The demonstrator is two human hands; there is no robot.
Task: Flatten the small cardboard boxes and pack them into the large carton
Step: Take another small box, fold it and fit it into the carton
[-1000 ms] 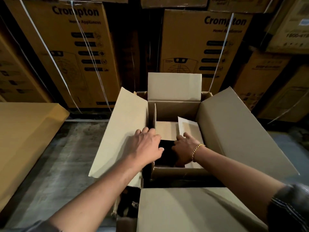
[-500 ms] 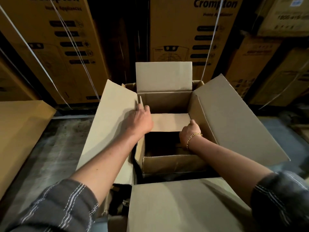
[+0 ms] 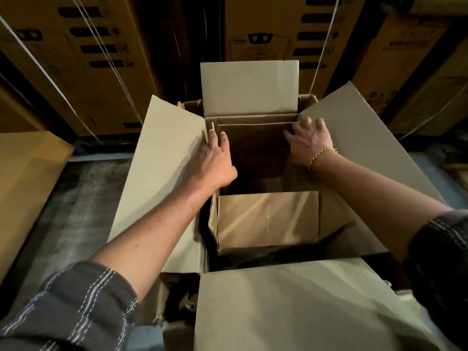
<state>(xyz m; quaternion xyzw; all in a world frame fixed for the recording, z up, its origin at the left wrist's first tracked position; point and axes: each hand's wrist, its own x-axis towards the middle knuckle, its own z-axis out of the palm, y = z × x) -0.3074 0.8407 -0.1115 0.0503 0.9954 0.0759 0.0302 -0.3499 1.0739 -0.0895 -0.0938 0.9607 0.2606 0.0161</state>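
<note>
Head view: large carton [image 3: 162, 173] on the floor [image 3: 83, 198], all four flaps spread open, with a small cardboard box [image 3: 267, 219] standing inside it (top open, interior dark). Left hand [image 3: 215, 160] lays straight fingers against the box's left wall; right hand [image 3: 309, 140], fingers splayed, presses its far right corner.

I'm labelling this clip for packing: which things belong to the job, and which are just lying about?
In the job: large carton, small box inside it, left hand and right hand at its far corners.
Lying about: strapped printed cartons behind, plain cardboard on the left.
</note>
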